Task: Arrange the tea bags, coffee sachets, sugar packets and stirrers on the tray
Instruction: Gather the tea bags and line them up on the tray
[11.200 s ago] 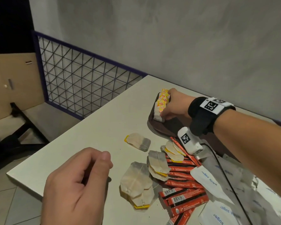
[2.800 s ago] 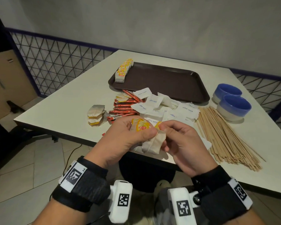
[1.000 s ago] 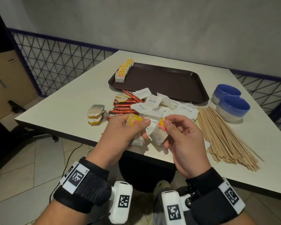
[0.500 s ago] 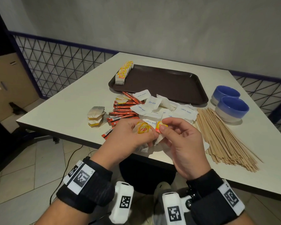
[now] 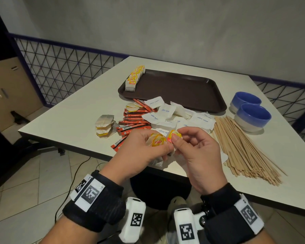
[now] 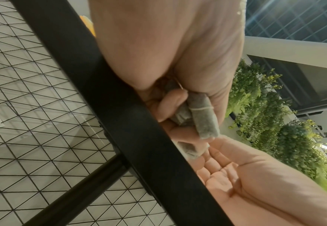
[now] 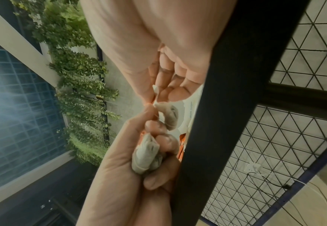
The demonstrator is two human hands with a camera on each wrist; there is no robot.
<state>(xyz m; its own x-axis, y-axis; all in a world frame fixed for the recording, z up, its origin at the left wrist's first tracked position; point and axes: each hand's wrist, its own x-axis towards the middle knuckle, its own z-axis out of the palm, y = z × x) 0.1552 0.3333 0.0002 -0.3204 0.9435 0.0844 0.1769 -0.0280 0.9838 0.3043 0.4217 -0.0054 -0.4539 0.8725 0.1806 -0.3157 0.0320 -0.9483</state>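
Left grip [image 5: 144,147]: fingers curled round a bundle of Lipton tea bags [image 5: 158,140].
Right grip [image 5: 196,150]: pinches one tea bag's tag [image 5: 173,136].
Location: above counter [image 5: 81,111] edge, well short of tray [image 5: 183,90].
Risk: strings tangling; bags could drop to the floor.

1. Dark brown rectangular plastic tray [image 5: 183,90] lies flat at the far side of the surface.
2. Row of white tea bags with yellow tags [image 5: 135,78] stands along the tray's left edge.
3. Loose tea bags [image 5: 104,125], red coffee sachets [image 5: 134,120] and white sugar packets [image 5: 167,111] lie heaped before the tray.
4. Pale wooden stirrers [image 5: 241,145] fan out to the right.
5. More tea bags [image 5: 158,141] sit clutched in both hands.
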